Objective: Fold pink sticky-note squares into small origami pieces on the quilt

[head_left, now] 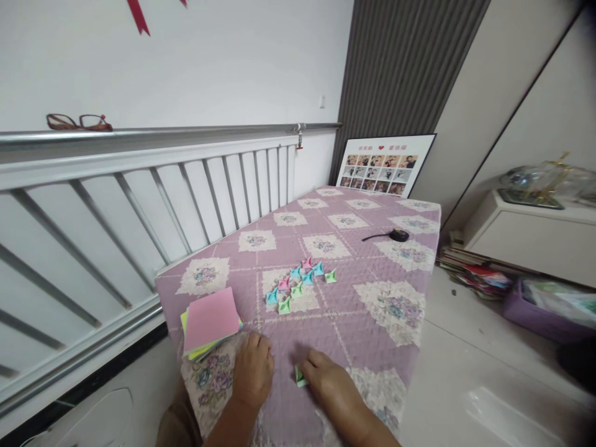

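My right hand (326, 375) is closed, with its fingertips pinching a small green folded paper piece (300, 376) low over the near part of the table. My left hand (254, 367) rests on the tablecloth to the left, fingers curled in, and nothing shows in it. Beyond both hands stand several small folded paper pieces in loose rows, among them a pink one (284, 284), a blue one (272, 297) and a light green one (284, 305). Left of them lies a stack of square coloured paper (212, 320), pink on top, with yellow edges showing beneath.
A purple floral cloth covers the table (288, 248). Toward its far right lies a black tape measure (399, 235) with a strap. A white radiator (209, 192) runs along the left edge, with glasses (79, 122) on the pipe above. A photo board (386, 166) leans behind the table.
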{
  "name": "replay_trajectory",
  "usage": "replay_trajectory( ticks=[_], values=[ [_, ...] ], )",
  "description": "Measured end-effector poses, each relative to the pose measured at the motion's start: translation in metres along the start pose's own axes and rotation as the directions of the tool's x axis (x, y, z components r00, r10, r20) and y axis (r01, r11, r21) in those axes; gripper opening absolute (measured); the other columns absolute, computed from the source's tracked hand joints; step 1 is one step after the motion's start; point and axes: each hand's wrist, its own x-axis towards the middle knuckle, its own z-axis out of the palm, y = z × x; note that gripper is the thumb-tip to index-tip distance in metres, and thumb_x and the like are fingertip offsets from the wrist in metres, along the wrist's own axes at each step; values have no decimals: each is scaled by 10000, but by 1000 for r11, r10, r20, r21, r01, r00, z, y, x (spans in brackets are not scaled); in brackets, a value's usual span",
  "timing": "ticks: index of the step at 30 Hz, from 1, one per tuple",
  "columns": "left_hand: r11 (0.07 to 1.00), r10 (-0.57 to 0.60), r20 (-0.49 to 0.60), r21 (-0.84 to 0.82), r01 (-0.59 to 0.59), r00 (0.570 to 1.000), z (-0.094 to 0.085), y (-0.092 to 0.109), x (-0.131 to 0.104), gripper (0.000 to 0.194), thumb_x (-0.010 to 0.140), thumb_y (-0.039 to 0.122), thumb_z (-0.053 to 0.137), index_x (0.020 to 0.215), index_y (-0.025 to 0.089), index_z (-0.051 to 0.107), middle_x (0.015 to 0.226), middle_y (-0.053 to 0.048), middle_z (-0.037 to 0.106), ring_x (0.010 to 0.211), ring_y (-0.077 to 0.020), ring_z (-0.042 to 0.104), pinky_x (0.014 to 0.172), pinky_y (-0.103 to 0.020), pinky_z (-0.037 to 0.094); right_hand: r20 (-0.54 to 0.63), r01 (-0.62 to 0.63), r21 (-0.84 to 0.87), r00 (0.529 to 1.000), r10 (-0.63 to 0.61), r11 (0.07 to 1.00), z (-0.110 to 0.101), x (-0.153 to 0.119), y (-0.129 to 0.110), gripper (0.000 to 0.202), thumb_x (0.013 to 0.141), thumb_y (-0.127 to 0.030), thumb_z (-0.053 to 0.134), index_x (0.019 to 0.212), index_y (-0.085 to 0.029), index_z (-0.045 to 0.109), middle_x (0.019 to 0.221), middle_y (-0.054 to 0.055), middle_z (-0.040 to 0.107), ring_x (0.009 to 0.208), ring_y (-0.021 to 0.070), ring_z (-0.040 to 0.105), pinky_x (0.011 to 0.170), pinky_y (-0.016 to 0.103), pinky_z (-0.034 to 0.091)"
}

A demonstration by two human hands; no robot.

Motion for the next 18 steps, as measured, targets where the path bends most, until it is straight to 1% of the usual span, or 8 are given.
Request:
replay_trajectory(
  ticks=[3,5,6,7,9,11,14,18],
  values=[
    [1000,-12,-5,-3,12,1000,2,2,0,195,842,114,450,905,225,599,976,-33,560,972,-217,493,873,-340,329,-27,-12,130,1000,16,991,-11,11,7,232,831,-164,439,788,-223,660,788,12,632,723,154,563,626,230,384],
    [1000,-19,-20,-6,19,1000,4,2,1,227,841,112,446,956,232,600,1074,-35,558,1031,-223,481,909,-355,316,-30,-50,205,998,58,978,-22,22,21,233,840,-200,422,753,-223,637,764,-2,608,675,141,535,601,230,374],
    [1000,-20,-25,-9,20,1000,5,2,1,245,840,109,444,982,236,598,1125,-35,550,1065,-225,470,929,-361,307,-20,-70,223,997,76,972,-28,28,31,239,843,-214,412,730,-219,623,754,-4,592,654,136,522,591,230,372],
    [1000,-22,-25,-11,22,999,6,2,1,260,838,108,442,1003,238,597,1166,-35,540,1096,-228,458,947,-367,298,-32,-88,230,995,98,969,-34,35,42,252,851,-217,394,721,-214,610,752,-3,577,654,135,519,592,232,372],
    [999,-30,-14,-15,30,999,8,1,2,285,834,104,438,1029,240,596,1211,-35,530,1134,-232,440,970,-378,285,-84,-66,209,993,86,976,-46,50,67,259,864,-216,373,752,-205,606,783,8,567,709,143,527,635,239,384],
    [999,-39,2,-20,39,999,9,1,3,306,825,96,435,1041,240,597,1224,-38,529,1149,-232,433,983,-384,278,-103,-57,195,992,78,979,-54,67,91,262,869,-209,366,775,-190,610,801,23,561,729,148,526,662,246,387],
    [998,-51,15,-43,51,999,10,1,4,318,816,88,431,1032,243,605,1225,-39,533,1148,-227,436,988,-383,276,-110,-45,178,992,65,983,-57,91,121,272,869,-206,374,747,-175,616,782,34,564,705,150,516,676,256,386],
    [996,-64,26,-67,66,998,10,2,6,331,817,87,408,1019,247,616,1217,-33,543,1146,-221,440,984,-382,277,-100,-15,176,994,34,984,-53,117,146,178,827,-215,478,775,-178,645,791,43,602,697,152,514,683,253,392]
  ],
)
